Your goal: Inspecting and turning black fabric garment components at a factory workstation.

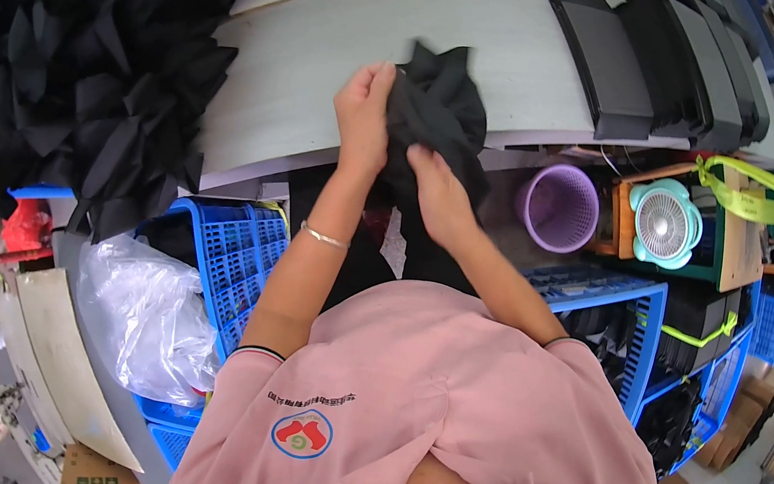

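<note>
A crumpled piece of black fabric hangs between my two hands, over the front edge of the grey worktable. My left hand is closed on its left side, fingers curled around the cloth. Lower down, my right hand grips the same cloth, its thumb lying on top. The fabric is slightly blurred at its upper end, and folds hide most of the fingertips. What shape the piece has, I cannot make out.
A big heap of black fabric pieces fills the left. Stacked black and grey flat pieces lie at the table's right. Beside me stand a purple basket, a turquoise fan, blue crates and a clear plastic bag.
</note>
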Motion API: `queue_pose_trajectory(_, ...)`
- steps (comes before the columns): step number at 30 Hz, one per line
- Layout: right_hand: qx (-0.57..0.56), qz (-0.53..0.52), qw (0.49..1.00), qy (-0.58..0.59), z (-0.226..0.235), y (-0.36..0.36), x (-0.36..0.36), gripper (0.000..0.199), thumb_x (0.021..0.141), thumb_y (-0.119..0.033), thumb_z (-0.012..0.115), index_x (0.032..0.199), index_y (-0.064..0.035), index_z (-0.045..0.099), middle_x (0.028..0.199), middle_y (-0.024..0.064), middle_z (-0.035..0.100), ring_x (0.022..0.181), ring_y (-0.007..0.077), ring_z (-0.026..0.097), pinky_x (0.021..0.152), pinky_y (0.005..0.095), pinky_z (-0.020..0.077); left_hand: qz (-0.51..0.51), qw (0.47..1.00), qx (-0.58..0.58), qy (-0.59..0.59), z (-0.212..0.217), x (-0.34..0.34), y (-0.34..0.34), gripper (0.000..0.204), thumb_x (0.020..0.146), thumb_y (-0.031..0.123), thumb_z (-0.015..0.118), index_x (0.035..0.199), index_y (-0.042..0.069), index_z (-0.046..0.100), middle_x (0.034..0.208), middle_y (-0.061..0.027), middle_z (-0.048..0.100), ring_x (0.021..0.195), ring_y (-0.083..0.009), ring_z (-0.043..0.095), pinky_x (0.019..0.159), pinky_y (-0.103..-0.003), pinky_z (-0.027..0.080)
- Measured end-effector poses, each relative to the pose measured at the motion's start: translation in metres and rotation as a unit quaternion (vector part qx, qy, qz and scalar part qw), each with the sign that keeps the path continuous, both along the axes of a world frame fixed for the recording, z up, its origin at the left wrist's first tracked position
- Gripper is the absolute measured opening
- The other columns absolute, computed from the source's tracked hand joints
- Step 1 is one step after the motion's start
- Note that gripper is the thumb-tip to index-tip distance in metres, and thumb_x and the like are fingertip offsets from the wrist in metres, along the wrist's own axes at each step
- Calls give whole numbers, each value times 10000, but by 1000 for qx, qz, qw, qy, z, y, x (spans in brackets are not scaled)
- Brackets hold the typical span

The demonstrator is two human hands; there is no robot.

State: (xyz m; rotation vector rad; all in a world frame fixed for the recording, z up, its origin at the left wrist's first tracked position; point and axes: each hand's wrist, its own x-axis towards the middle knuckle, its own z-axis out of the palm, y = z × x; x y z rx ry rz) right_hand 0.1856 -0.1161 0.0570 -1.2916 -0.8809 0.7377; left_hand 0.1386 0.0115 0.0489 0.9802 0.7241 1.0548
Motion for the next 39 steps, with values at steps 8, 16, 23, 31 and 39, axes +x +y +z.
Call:
queue_pose_trajectory(8,-110,222,969,-4,-3,-95,14,208,994,-174,547,1125,-14,535,1367,122,453,1149,193,511,974,317,410,50,998,34,-6,21,-49,68,172,946,186,672,922,21,714,815,20,654,703,-50,553,653,-214,456)
queue_pose_trajectory(16,50,-132,962,-235,41,-17,17,403,952,-142,624,1301,17,500,1376,170,485,1182,243,562,979,360,451,-116,991,57,38,61,-49,-6,125,929,120,689,935,3,732,843,24,676,763,-34,584,691,-198,479)
queue_pose_trajectory(23,-75,29,990,112,44,-11,38,198,929,-153,684,825,16,681,680,-48,541,699,31,451,621,219,379,-167,985,32,19,53,-64,-11,223,988,182,605,965,-10,717,881,-21,703,812,-75,630,724,-234,521)
queue_pose_trajectory(31,-47,66,995,-52,21,3,27,226,950,-160,670,790,-3,693,711,-49,605,692,18,529,617,205,435,-439,847,-282,-105,21,-84,-77,291,932,155,663,1187,17,635,1110,-61,676,921,-136,668,802,-271,569)
queue_pose_trajectory(39,-127,291,940,124,-17,7,-27,370,938,-239,690,651,-18,612,612,-71,519,632,7,476,549,219,393,-537,661,-425,-305,-25,-84,-107,386,964,128,576,1322,-13,540,1318,-91,571,1209,-208,556,1031,-339,462)
